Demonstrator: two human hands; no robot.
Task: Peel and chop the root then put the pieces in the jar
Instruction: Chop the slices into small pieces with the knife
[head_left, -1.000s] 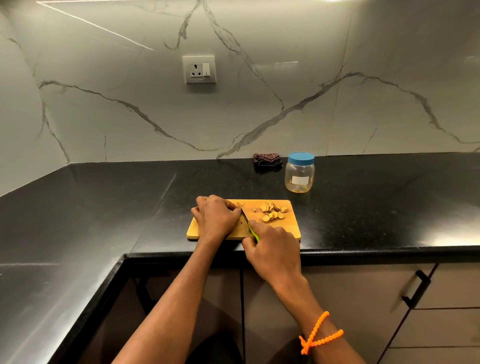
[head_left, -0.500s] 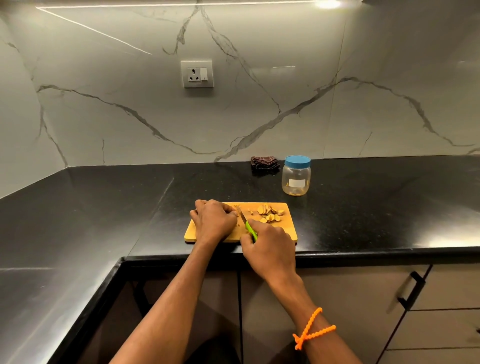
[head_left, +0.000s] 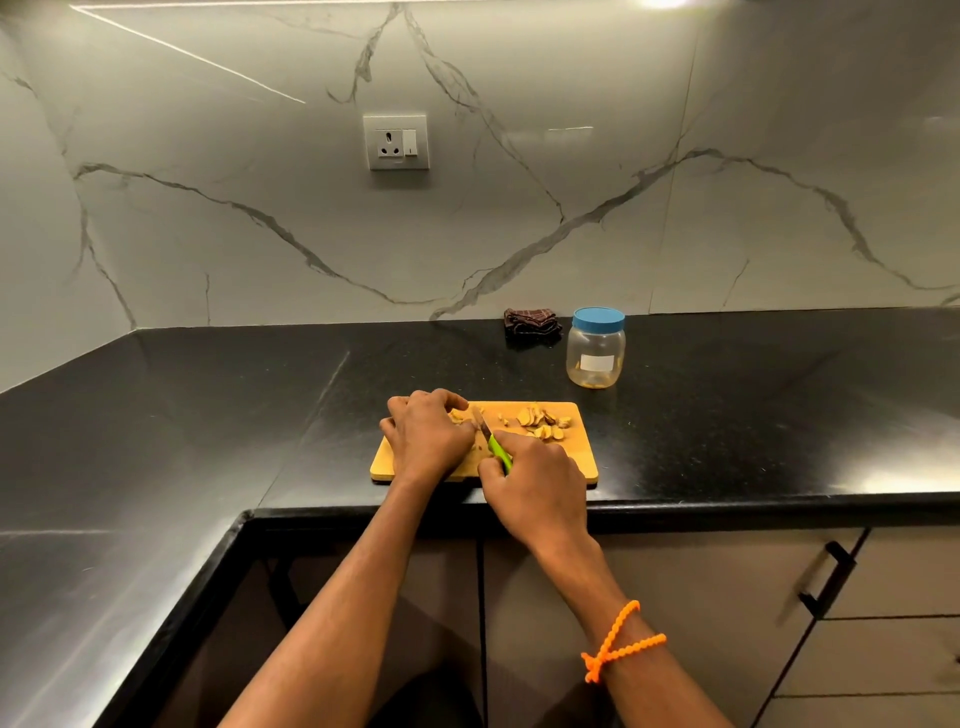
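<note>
A wooden cutting board (head_left: 579, 457) lies near the counter's front edge. My left hand (head_left: 423, 439) curls over the pale root (head_left: 459, 416) on the board's left half, hiding most of it. My right hand (head_left: 535, 480) grips a green-handled knife (head_left: 497, 451), whose blade runs up beside the left fingertips. A pile of chopped slices (head_left: 543, 422) lies at the board's far right. Behind the board to the right stands the clear jar (head_left: 596, 356), its blue lid on.
A folded dark cloth (head_left: 531, 321) lies by the marble wall, left of the jar. The black counter (head_left: 779, 405) wraps round to the left. A wall socket (head_left: 396, 142) sits above. Cabinet doors with a black handle (head_left: 826, 582) are below.
The hands stay on the board while the knife blade works beside the left fingers. The camera tilted slightly up, so everything sits lower in view.
</note>
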